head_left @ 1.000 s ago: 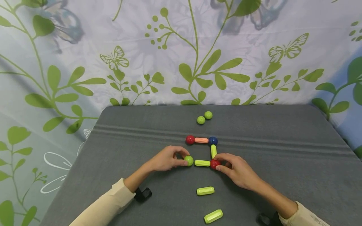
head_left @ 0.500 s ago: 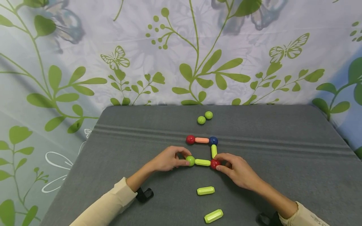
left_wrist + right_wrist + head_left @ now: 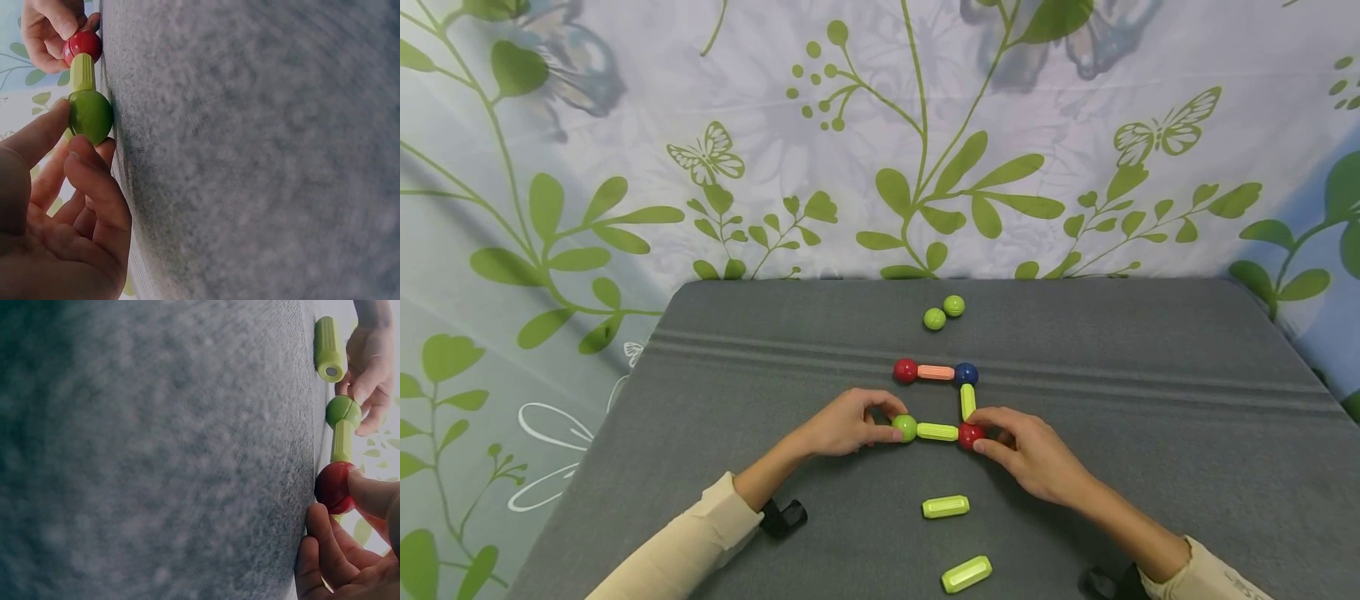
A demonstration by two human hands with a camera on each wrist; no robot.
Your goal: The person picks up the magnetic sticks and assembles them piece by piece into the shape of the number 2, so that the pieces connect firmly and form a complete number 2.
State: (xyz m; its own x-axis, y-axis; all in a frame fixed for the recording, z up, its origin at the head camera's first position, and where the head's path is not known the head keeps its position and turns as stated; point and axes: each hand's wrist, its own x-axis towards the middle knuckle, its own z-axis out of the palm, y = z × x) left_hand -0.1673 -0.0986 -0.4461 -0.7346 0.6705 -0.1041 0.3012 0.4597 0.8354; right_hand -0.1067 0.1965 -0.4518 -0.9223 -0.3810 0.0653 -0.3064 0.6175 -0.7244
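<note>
Between thumb and fingers, my left hand [image 3: 847, 423] pinches a green ball [image 3: 905, 428], which touches the left end of a yellow-green ridged rod [image 3: 937, 432]. The rod's right end meets a red ball [image 3: 971, 436], pinched by my right hand [image 3: 1033, 454]. From that red ball a second yellow-green rod [image 3: 967, 402] runs away to a blue ball [image 3: 966, 373]. An orange rod [image 3: 936, 372] links the blue ball to another red ball [image 3: 906, 371]. In the left wrist view the green ball [image 3: 91, 117] sits against the rod's end.
Two small green balls [image 3: 935, 319] lie farther back on the grey cloth-covered table [image 3: 760, 325]. Nearer me lie two loose yellow-green rods, one [image 3: 946, 507] in front of the other [image 3: 966, 575]. A patterned cloth [image 3: 820, 150] hangs behind the table's far edge.
A second ago a small gap separated the green ball from the rod. My left hand has shifted slightly right, and the ball now touches the rod's end. My right hand has stayed in place.
</note>
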